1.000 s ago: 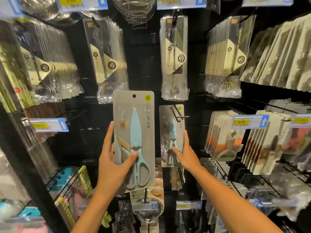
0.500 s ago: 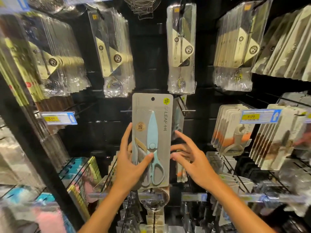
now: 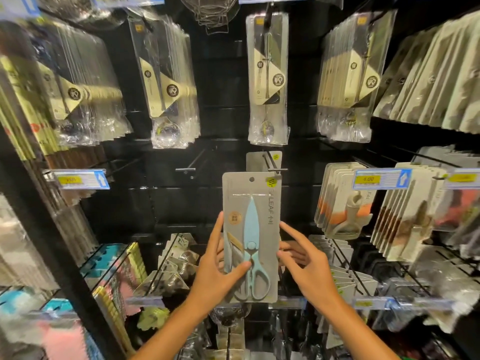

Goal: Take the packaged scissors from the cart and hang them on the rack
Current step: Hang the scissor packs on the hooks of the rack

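A grey card pack with light-blue scissors [image 3: 255,203] is held upright in front of the black rack. My left hand [image 3: 218,274] grips its lower left edge, thumb across the scissor handles. My right hand [image 3: 304,266] is at the pack's right edge, fingers spread and touching or just behind it. The pack's hanging hole is near its top, just below and left of the tip of a metal peg [image 3: 272,165]. Another scissors pack [image 3: 257,161] hangs on that peg behind, mostly hidden.
Bagged cutlery packs [image 3: 267,79] hang above the peg. An empty peg [image 3: 192,165] juts out to the left. Grey card packs [image 3: 342,201] and price tags [image 3: 379,179] fill the right side. Lower hooks hold more packs [image 3: 176,263].
The held pack moved right and now covers the hanging scissors pack. My right hand left the hanging pack and came to the held pack's right edge.
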Available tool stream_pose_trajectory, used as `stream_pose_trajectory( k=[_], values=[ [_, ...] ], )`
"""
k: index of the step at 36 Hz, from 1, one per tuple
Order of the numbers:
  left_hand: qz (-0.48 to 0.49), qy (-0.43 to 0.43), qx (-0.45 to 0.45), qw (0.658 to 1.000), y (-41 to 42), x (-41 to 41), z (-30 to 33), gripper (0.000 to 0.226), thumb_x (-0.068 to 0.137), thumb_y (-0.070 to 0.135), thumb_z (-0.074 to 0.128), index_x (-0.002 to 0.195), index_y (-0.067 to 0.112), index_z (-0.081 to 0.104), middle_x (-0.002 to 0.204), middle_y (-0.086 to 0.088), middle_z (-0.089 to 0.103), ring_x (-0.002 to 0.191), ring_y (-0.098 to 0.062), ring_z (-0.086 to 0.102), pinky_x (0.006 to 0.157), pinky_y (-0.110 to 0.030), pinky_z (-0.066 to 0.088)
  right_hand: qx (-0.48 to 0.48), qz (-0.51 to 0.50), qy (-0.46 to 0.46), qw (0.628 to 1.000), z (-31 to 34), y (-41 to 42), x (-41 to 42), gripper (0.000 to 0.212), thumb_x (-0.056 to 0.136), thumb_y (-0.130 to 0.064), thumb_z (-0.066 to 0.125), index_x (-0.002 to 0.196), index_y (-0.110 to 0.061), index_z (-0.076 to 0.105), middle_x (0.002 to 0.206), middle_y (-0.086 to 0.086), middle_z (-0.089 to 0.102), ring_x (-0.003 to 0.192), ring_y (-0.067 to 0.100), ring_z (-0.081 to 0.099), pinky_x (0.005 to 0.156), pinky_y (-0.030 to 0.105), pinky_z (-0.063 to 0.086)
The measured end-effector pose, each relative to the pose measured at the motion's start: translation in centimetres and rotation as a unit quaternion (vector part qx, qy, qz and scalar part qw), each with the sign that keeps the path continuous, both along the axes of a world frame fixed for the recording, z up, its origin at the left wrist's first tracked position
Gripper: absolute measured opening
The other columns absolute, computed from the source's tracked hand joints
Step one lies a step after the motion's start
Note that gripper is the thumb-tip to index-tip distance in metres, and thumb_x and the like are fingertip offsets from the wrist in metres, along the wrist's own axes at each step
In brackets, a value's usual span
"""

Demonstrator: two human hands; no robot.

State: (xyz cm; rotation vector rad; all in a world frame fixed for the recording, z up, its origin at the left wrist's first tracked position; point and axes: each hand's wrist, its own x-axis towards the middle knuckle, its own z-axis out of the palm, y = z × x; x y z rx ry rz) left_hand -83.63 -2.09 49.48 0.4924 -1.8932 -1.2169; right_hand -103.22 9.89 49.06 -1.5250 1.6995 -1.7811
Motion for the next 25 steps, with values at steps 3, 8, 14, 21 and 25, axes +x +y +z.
stream_pose_trajectory(
  k=[3, 8, 14, 21, 25],
  values=[
    [-0.006, -0.038, -0.019, 0.999, 0.2, -0.5, 0.2, 0.119, 0.083, 0.028, 0.088, 0.157, 0.062, 0.001, 0.150, 0.032, 0.047, 0.132, -0.002, 0.058, 0.103, -0.025, 0.055, 0.002, -0.019, 0.009, 1.000, -0.2, 0.5, -0.6, 0.065, 0.097, -0.011, 0.068, 0.145, -0.050, 0.048, 0.109, -0.010, 0.077, 0.104, 0.010, 0.073, 0.089, 0.023, 0.059],
    [-0.021, -0.067, -0.033, 0.997, 0.7, -1.3, 0.7, 0.118, 0.084, 0.031, 0.086, 0.155, 0.065, -0.003, 0.159, 0.017, 0.045, 0.128, -0.002, 0.062, 0.101, -0.026, 0.056, 0.007, -0.040, 0.019, 0.999, -0.5, 1.5, -1.4, 0.064, 0.096, -0.019, 0.068, 0.147, -0.051, 0.045, 0.110, -0.014, 0.075, 0.106, 0.009, 0.072, 0.093, 0.026, 0.058],
    [-0.057, -0.078, -0.026, 0.995, 0.9, -2.0, 1.1, 0.120, 0.084, 0.031, 0.087, 0.153, 0.067, -0.004, 0.152, 0.002, 0.055, 0.122, -0.011, 0.068, 0.099, -0.043, 0.060, 0.004, -0.036, 0.015, 0.999, -0.4, 2.3, -1.8, 0.067, 0.098, -0.012, 0.065, 0.146, -0.054, 0.045, 0.107, -0.011, 0.076, 0.104, 0.008, 0.072, 0.091, 0.015, 0.055],
    [-0.069, -0.057, -0.008, 0.996, 1.3, -2.4, 0.9, 0.121, 0.080, 0.033, 0.090, 0.153, 0.068, -0.001, 0.135, 0.000, 0.068, 0.109, -0.012, 0.073, 0.092, -0.035, 0.062, -0.006, -0.016, 0.006, 1.000, 0.0, 2.8, -1.8, 0.068, 0.102, -0.009, 0.058, 0.145, -0.059, 0.043, 0.109, -0.012, 0.072, 0.106, 0.007, 0.069, 0.087, 0.011, 0.053],
    [-0.071, -0.052, -0.001, 0.996, 1.2, -2.5, 0.9, 0.122, 0.080, 0.029, 0.090, 0.151, 0.072, 0.001, 0.132, 0.001, 0.070, 0.099, -0.009, 0.074, 0.084, -0.031, 0.062, -0.011, -0.009, 0.003, 1.000, 0.1, 2.8, -1.8, 0.067, 0.102, -0.009, 0.057, 0.144, -0.060, 0.042, 0.109, -0.013, 0.071, 0.106, 0.005, 0.069, 0.085, 0.010, 0.053]
  ],
)
